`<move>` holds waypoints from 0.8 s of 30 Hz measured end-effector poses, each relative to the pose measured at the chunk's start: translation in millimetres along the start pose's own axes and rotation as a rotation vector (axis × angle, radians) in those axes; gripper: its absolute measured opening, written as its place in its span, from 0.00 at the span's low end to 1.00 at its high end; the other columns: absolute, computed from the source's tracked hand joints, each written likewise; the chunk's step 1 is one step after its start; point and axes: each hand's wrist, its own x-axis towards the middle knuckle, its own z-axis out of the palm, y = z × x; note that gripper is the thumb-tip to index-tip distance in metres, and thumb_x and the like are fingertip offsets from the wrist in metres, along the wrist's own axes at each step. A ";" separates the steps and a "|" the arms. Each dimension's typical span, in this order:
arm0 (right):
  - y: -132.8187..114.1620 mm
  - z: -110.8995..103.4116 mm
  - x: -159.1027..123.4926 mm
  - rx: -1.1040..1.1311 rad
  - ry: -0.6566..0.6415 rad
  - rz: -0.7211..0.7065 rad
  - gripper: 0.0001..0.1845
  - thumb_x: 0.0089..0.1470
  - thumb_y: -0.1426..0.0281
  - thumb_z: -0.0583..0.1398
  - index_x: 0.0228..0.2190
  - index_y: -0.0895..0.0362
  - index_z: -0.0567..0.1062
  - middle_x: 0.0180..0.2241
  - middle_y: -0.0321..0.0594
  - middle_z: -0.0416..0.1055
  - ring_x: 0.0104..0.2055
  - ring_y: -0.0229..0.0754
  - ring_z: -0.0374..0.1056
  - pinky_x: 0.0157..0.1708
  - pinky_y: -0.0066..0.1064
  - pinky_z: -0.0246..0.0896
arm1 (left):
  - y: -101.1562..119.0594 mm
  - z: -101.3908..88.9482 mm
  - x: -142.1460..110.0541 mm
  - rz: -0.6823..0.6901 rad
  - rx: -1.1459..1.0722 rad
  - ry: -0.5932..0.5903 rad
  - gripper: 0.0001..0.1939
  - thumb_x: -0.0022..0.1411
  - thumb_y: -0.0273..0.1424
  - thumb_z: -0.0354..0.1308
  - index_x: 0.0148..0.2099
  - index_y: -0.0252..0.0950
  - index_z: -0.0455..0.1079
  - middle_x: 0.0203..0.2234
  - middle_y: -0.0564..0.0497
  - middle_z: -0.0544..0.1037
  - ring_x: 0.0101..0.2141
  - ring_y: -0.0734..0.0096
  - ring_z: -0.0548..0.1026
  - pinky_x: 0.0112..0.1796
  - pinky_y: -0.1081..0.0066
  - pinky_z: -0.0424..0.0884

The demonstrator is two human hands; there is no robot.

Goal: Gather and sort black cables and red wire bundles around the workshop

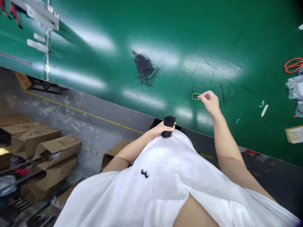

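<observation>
My left hand (160, 128) is wrapped round a thick bundle of short black strips (168, 126), held upright near my waist at the table edge. Over the green table (106, 19), my right hand (210, 100) pinches a yellow rubber band (195, 96) between thumb and fingertips; the loop points left, away from the fingers. Loose black strips (224, 94) lie scattered under and around this hand. Further left on the table lies a heaped pile of the same black strips (145, 66), its ends fanned toward me.
Orange-handled scissors (293, 65), clear plastic bags (295, 86) and a small white-and-tan block (294, 134) lie at the right. A metal fixture (40, 15) stands at the upper left. Cardboard boxes (56, 151) are stacked on the floor to the left.
</observation>
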 end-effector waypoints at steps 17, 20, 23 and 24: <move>-98.2 67.5 -82.5 0.366 -0.357 -0.016 0.11 0.56 0.69 0.54 0.37 0.55 0.76 0.34 0.37 0.74 0.38 0.38 0.71 0.45 0.34 0.66 | -21.3 31.5 9.4 0.069 0.026 -0.090 0.23 0.37 0.29 0.74 0.37 0.32 0.68 0.23 0.56 0.72 0.26 0.75 0.71 0.36 0.68 0.67; -91.9 32.7 -67.1 0.417 -0.296 0.063 0.11 0.55 0.71 0.54 0.39 0.55 0.74 0.34 0.35 0.73 0.29 0.33 0.67 0.34 0.28 0.65 | -23.4 33.5 6.0 0.067 0.034 -0.109 0.26 0.37 0.29 0.74 0.39 0.32 0.68 0.24 0.57 0.72 0.25 0.77 0.70 0.35 0.70 0.66; -89.8 3.9 -64.6 0.310 -0.482 0.122 0.13 0.54 0.72 0.55 0.43 0.56 0.72 0.38 0.36 0.73 0.20 0.28 0.60 0.22 0.24 0.56 | -22.9 35.0 1.7 0.088 0.081 -0.084 0.28 0.38 0.29 0.73 0.43 0.32 0.68 0.25 0.57 0.72 0.26 0.78 0.70 0.34 0.71 0.64; -89.8 -1.1 -67.8 0.277 -0.538 0.137 0.14 0.54 0.72 0.56 0.44 0.55 0.71 0.38 0.36 0.74 0.19 0.27 0.57 0.19 0.23 0.54 | -22.1 35.2 0.4 0.102 0.097 -0.081 0.30 0.39 0.29 0.73 0.46 0.32 0.68 0.25 0.57 0.72 0.26 0.78 0.70 0.34 0.71 0.63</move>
